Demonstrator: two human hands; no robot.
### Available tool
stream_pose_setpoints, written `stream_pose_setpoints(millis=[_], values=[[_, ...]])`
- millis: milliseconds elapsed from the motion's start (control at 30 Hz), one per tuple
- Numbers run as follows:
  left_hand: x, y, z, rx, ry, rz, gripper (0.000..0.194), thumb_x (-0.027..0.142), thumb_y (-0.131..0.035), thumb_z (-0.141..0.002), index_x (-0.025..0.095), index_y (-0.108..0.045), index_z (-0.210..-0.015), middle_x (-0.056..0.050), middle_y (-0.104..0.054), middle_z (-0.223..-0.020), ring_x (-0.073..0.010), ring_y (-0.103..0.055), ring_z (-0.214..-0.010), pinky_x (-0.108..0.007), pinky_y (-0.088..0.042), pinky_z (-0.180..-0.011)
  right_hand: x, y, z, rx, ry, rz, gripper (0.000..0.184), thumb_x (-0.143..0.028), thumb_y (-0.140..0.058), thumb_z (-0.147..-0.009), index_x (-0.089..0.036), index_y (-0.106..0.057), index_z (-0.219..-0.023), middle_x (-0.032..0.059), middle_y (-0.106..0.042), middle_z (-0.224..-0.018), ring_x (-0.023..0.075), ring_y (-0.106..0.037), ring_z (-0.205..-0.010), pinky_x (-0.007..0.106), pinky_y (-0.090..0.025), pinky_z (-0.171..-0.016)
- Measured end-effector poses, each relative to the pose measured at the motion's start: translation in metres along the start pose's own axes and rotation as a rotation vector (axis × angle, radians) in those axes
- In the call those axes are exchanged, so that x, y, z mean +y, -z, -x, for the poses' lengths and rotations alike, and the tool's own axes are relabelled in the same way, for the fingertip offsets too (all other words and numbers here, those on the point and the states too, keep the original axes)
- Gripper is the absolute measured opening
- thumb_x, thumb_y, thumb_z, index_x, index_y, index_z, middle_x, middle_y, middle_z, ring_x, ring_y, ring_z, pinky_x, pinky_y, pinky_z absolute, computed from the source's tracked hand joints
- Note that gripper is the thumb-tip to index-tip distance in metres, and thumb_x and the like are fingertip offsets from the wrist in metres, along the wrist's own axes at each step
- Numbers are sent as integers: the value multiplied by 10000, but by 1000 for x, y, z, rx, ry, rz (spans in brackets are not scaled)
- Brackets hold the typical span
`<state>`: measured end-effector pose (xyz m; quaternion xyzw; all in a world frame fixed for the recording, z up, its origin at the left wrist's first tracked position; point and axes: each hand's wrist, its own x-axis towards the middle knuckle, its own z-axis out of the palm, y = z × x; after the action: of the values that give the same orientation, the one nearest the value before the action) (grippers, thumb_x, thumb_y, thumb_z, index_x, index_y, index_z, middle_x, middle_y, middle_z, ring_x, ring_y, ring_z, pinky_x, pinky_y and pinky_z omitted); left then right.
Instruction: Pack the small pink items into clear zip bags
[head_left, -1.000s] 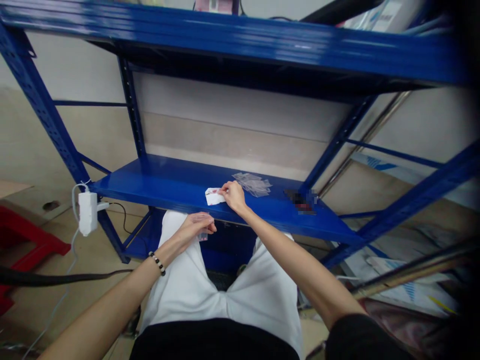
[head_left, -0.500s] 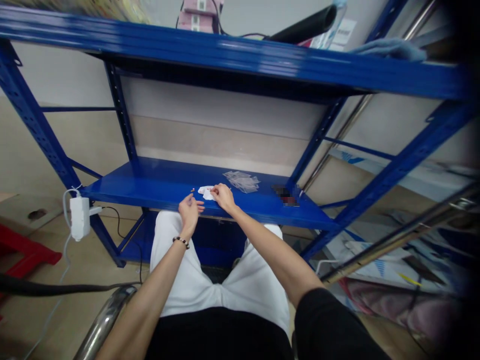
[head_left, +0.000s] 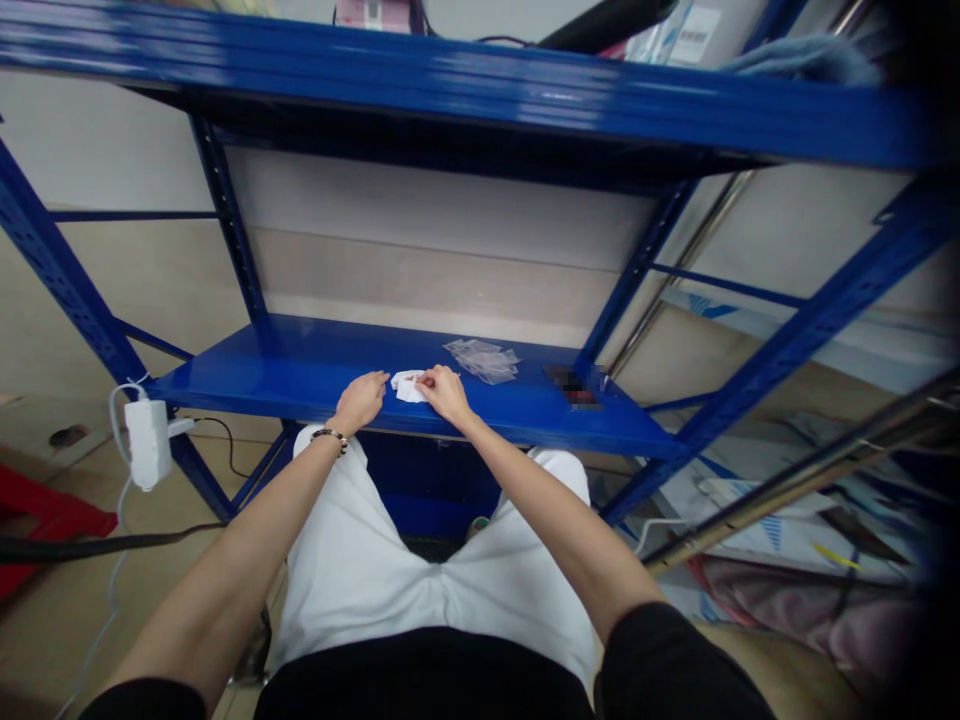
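A small white packet (head_left: 406,386) with red print lies on the blue metal shelf (head_left: 300,370) in front of me. My right hand (head_left: 446,390) pinches the packet's right edge with closed fingers. My left hand (head_left: 362,397), a bead bracelet on its wrist, rests on the shelf with its fingers stretched out, their tips at the packet's left edge. A loose pile of small clear plastic bags (head_left: 482,360) lies just behind my right hand.
A dark, blurred object (head_left: 574,387) sits on the shelf to the right. A white power adapter (head_left: 146,443) hangs by its cable off the shelf's left corner. A red stool (head_left: 45,515) stands at far left. An upper shelf (head_left: 480,95) overhangs.
My left hand rose from my lap to the shelf and now lies flat beside the white packet. The small clear item it held a second ago is out of sight. My right hand stayed on the packet.
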<state>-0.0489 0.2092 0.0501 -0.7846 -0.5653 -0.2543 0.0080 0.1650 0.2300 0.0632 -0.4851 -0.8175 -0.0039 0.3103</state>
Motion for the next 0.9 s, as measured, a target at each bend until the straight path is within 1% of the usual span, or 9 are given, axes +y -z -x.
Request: stream_pose_setpoints(millis=[167, 300, 400, 533, 600, 733, 800, 900], values=[[-1, -1, 1, -22, -26, -60, 420, 195, -353, -964, 150, -562, -1326, -117, -548, -1401, -245, -479, -1321, -379, -368, -1110, 3, -3, -3, 35, -41, -43, 261, -321, -534, -936, -187, -754, -894, 67, -658, -846, 198, -543, -857, 289, -387, -815], [-3, -2, 0, -35, -34, -95, 421, 200, -348, -969, 162, -544, -1340, -108, -549, -1402, -240, -478, -1324, -377, -378, -1104, 2, 2, 1, 45, -36, -74, 273, -325, -527, -945, -188, -757, -893, 64, -671, -846, 201, -554, -875, 299, -394, -844], [-4, -4, 0, -32, -37, -108, 423, 203, -351, -967, 156, -534, -1345, -115, -545, -1405, -240, -477, -1326, -378, -372, -1110, 3, 11, 13, 39, 41, -84, 255, -297, -520, -950, -201, -753, -906, 54, -670, -852, 199, -559, -924, 311, -384, -902], [-5, -7, 0, -14, -42, -108, 429, 206, -334, -973, 147, -520, -1355, -124, -556, -1391, -239, -494, -1311, -370, -381, -1102, 4, 23, 34, 8, 168, -23, 237, -279, -510, -958, -213, -736, -987, 66, -654, -1016, 202, -547, -1010, 353, -362, -957], [-5, -8, 0, -8, -46, -104, 422, 221, -332, -978, 140, -536, -1338, -133, -565, -1378, -246, -505, -1301, -379, -392, -1094, 4, 28, 41, -17, 205, 8, 236, -276, -510, -960, -211, -732, -1005, 78, -634, -1067, 210, -538, -1042, 365, -368, -951], [-6, -8, 0, 6, -60, -98, 416, 233, -333, -982, 130, -551, -1320, -137, -546, -1398, -243, -487, -1318, -384, -390, -1100, 1, 35, 46, -83, 274, 38, 207, -236, -538, -939, -198, -731, -1001, 93, -618, -1063, 221, -541, -1044, 363, -406, -916], [-4, -7, 2, 57, -69, -73, 426, 232, -324, -985, 124, -524, -1346, -138, -512, -1430, -237, -460, -1340, -392, -373, -1116, -1, 37, 48, -93, 330, 40, 216, -202, -542, -930, -198, -713, -1062, 101, -607, -1117, 224, -535, -1084, 361, -415, -933], [4, -6, 8, 220, -91, 24, 450, 236, -294, -996, 123, -461, -1398, -141, -484, -1453, -230, -426, -1364, -418, -344, -1140, -7, 36, 52, -74, 396, 47, 277, -181, -501, -948, -208, -664, -1171, 106, -578, -1232, 231, -491, -1202, 364, -408, -978]])
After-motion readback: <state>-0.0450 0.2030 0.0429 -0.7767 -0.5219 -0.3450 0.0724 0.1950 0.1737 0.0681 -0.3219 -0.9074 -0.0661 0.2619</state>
